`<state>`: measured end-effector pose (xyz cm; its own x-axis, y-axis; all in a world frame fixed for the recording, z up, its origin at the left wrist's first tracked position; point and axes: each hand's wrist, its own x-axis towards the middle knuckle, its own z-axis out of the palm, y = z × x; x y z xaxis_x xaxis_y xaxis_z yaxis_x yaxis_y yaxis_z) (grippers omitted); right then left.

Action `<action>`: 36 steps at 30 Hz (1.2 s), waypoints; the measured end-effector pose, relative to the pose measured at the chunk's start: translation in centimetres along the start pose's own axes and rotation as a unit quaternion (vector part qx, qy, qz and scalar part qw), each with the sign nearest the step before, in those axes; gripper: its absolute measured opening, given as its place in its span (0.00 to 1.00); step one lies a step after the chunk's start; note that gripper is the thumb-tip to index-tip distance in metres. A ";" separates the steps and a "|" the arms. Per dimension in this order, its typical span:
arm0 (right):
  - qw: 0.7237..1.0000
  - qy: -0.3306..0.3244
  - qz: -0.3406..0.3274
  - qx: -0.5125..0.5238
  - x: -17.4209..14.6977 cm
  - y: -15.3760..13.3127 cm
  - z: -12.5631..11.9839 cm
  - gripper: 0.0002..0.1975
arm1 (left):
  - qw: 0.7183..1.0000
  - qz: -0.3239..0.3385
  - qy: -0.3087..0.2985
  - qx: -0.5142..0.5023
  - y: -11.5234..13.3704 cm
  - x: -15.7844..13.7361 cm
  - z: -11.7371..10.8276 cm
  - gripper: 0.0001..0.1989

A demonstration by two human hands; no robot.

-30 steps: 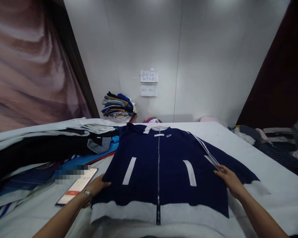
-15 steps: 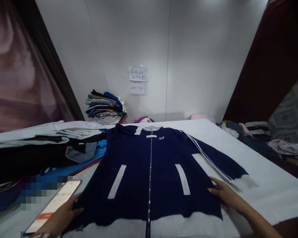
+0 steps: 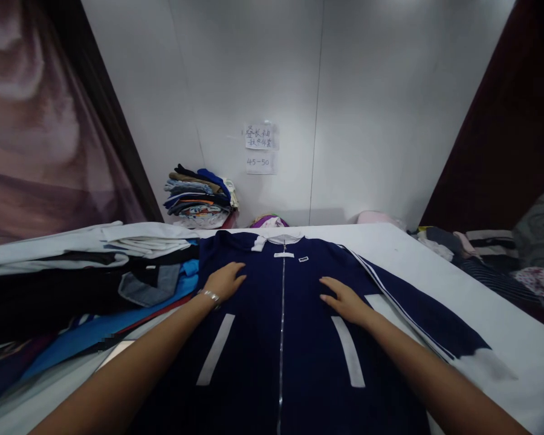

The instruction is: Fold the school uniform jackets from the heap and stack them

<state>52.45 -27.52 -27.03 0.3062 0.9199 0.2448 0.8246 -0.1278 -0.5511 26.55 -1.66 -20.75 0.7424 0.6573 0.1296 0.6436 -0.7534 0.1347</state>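
We see a dark blue cloth jacket with white trim (image 3: 299, 338) lying front up in the middle of the white-covered bench (image 3: 417, 260), its collar close to the far edge. The bottom of the jacket is out of view. The silver zip (image 3: 281, 338) looks done up as far as we can see.

Done so far: the jacket is spread flat, and the sleeve on the left looks bent in, with its white cuff (image 3: 257, 243) by the collar. Left as it is: the long blue sleeve with white stripes (image 3: 421, 308) points out toward the bench's right edge, and the body has no fold that we can see. It looks early to us.

Our left hand (image 3: 226, 281) and right hand (image 3: 344, 299) are over the two sides of the chest, fingers apart, holding nothing. We cannot tell if they press the cloth. A shiny wrist band (image 3: 211, 296) is on our left wrist.

Along the bench's left side is a heap of white, black and blue clothes (image 3: 86, 284). Past the far edge, toward the left, sits a neat stack of folded clothes (image 3: 199, 190). Two white paper notes (image 3: 262, 136) hang on the grey wall (image 3: 367, 121).
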 end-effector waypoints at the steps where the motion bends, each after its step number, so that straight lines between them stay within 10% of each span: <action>1: 0.999 -0.026 0.001 -0.037 0.7 0.4 0.8 0.27 | 1.000 0.017 0.003 0.006 0.8 2.3 0.7 0.20; 8: 0.978 -0.062 0.019 -0.197 0.5 4.3 4.0 0.29 | 0.999 0.022 0.016 0.022 4.3 16.1 5.7 0.21; 14: 0.982 -0.062 0.022 -0.180 0.4 4.7 4.2 0.28 | 0.999 0.024 0.019 0.045 4.7 22.4 9.0 0.27; 28: 0.987 -0.084 0.051 -0.128 0.5 4.0 3.6 0.28 | 0.994 0.053 -0.092 0.029 2.4 23.7 9.5 0.16; 36: 0.988 -0.086 0.056 -0.119 0.6 4.3 3.6 0.29 | 0.997 0.067 0.027 0.016 7.9 25.0 9.9 0.25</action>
<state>54.43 -26.17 -32.15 0.3340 0.9416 0.0430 0.8848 -0.2975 -0.3587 52.00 8.65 -26.20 0.8119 0.5498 0.1963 0.5452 -0.8343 0.0818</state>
